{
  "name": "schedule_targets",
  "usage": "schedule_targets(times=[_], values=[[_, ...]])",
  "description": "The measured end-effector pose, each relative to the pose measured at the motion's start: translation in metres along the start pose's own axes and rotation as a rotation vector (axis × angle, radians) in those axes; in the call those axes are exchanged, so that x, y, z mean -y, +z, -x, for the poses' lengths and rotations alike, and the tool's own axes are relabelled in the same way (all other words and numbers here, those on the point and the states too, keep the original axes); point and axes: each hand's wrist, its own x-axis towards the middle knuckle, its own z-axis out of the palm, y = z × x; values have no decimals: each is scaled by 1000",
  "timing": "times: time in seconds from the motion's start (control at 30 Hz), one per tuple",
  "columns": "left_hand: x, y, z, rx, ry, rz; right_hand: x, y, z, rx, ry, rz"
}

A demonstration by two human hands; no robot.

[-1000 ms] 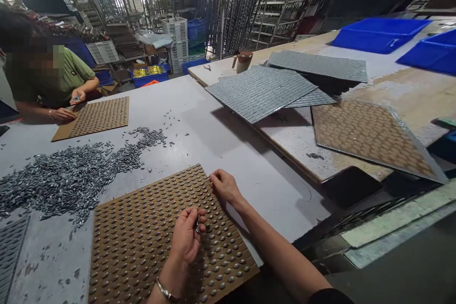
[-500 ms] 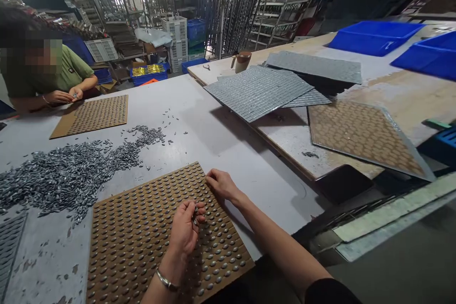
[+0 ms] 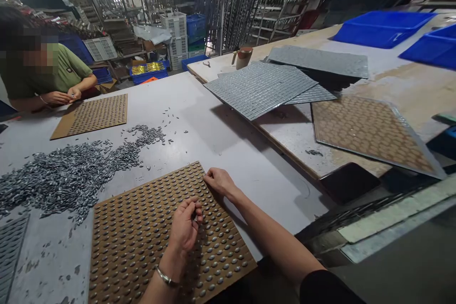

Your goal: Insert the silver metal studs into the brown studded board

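A brown board [image 3: 142, 228] with rows of small silvery oval pieces lies on the white table in front of me. Above its middle, my left hand [image 3: 185, 223] is palm up with curled fingers around a few small dark metal pieces. My right hand [image 3: 219, 182] is at the board's upper right edge, its fingertips pinched together; whatever is between them is too small to make out. Left of the board's far side spreads a big heap of loose metal pieces [image 3: 67, 171].
Across the table a person [image 3: 67, 71] in a green shirt works over another studded board [image 3: 99, 114]. Grey ribbed sheets [image 3: 260, 88], a mug [image 3: 243, 58], a patterned panel [image 3: 366, 133] and blue trays [image 3: 384, 28] occupy the right-hand table. A grey slotted panel [image 3: 12, 251] lies at left.
My right hand has shifted slightly left and up along the board's edge. The fingers of my left hand have curled a little more over the pieces.
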Motion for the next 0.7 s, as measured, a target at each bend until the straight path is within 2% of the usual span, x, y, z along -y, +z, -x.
schedule_targets(times=[0.2, 0.3, 0.4, 0.47, 0.53, 0.6, 0.7], values=[[-4, 4, 6, -63, 16, 11, 4, -2, 7, -74, 2, -141], [-2, 5, 9, -65, 11, 2, 7, -2, 32, -128, -136, -311], [2, 7, 11, -33, 6, 12, 11, 2, 70, -24, -266, -469], [6, 8, 10, -10, 13, 4, 12, 6, 90, 4, -252, -561], [11, 11, 7, 5, 32, -31, 13, 9, 102, -24, -181, -639], [15, 12, 4, -2, 51, -60, 13, 10, 103, -15, -117, -677], [18, 13, -2, -30, 72, -60, 12, 8, 96, 34, -93, -661]])
